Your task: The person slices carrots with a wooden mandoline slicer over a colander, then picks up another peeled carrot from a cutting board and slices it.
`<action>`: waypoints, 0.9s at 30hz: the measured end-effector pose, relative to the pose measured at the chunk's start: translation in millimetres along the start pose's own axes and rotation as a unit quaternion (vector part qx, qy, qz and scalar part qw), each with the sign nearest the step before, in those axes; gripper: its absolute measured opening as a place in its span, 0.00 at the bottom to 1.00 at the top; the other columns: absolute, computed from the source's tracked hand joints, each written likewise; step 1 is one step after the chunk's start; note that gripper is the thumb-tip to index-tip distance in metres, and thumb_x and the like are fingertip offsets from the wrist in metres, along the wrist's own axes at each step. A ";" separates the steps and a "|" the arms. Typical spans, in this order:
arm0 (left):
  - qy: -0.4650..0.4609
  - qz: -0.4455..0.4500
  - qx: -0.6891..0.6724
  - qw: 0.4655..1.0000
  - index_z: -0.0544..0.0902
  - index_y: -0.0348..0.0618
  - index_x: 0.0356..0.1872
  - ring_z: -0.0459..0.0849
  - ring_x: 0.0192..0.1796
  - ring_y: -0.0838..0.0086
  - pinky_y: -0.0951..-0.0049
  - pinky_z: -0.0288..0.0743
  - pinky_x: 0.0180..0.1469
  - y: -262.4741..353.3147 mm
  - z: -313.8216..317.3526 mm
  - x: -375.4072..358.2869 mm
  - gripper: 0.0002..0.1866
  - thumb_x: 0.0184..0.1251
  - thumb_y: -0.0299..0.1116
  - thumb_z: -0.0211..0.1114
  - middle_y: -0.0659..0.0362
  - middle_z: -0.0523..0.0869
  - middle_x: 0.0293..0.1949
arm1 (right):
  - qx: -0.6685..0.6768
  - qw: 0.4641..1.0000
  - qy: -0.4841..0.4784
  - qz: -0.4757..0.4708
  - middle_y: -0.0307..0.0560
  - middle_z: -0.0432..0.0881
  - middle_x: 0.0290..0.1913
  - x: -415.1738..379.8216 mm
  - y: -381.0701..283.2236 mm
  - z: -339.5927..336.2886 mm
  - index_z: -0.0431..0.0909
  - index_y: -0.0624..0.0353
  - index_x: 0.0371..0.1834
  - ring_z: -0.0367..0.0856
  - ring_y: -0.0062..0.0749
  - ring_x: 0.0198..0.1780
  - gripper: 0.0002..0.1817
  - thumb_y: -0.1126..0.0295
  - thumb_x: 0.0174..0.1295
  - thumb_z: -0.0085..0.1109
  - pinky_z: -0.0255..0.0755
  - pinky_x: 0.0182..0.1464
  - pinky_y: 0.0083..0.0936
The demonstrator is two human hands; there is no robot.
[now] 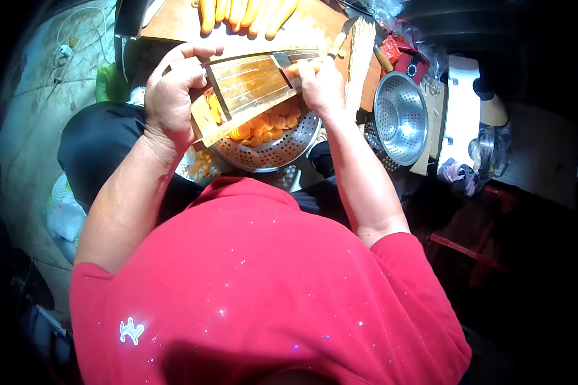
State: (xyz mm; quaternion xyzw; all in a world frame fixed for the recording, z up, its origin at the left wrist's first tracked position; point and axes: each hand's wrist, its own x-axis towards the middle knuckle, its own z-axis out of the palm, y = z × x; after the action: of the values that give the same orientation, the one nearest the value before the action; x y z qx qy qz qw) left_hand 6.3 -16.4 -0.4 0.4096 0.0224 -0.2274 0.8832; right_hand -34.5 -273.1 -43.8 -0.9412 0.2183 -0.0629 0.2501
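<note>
My left hand (172,96) is closed around the near left end of a wooden slicer (253,83), which lies slanted over a metal colander (263,157). Its fingers wrap the frame, the thumb on top. At the slicer's upper right end my right hand (321,83) grips an orange carrot (297,68), pressed against the board; most of that carrot is hidden by my fingers. Round carrot slices (263,128) are heaped in the colander below, and some show beneath the slicer's left end.
Several whole peeled carrots (247,13) lie side by side on the brown table (173,22) ahead. To the right stand a second metal colander (401,119) and a white box-like panel (461,106). Plastic bags (462,173) lie beside them.
</note>
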 end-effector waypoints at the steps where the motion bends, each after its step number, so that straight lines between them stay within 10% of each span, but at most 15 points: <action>1: 0.005 -0.004 -0.006 1.000 0.74 0.34 0.47 0.78 0.48 0.68 0.72 0.73 0.50 -0.7 0.0 0.2 0.20 0.51 0.23 0.45 0.51 0.78 0.52 | 0.029 0.999 -0.017 -0.008 0.64 0.82 0.35 -13.1 -21.7 -7.7 0.73 0.63 0.43 0.82 0.55 0.41 0.22 0.53 0.60 0.53 0.75 0.46 0.39; 27: -0.002 -0.005 0.002 1.000 0.74 0.35 0.46 0.77 0.47 0.69 0.72 0.73 0.49 1.3 1.7 0.6 0.20 0.51 0.23 0.44 0.50 0.78 0.52 | -0.045 0.997 -0.017 0.059 0.67 0.81 0.42 1.1 -11.8 -5.8 0.76 0.68 0.45 0.80 0.57 0.48 0.28 0.49 0.60 0.49 0.71 0.52 0.41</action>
State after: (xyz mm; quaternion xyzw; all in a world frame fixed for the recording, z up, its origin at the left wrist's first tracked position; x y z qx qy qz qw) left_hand 7.1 -17.1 1.5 0.4107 0.0225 -0.2324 0.8814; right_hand -30.4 -267.0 -32.9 -0.9378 0.2721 -0.0217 0.2146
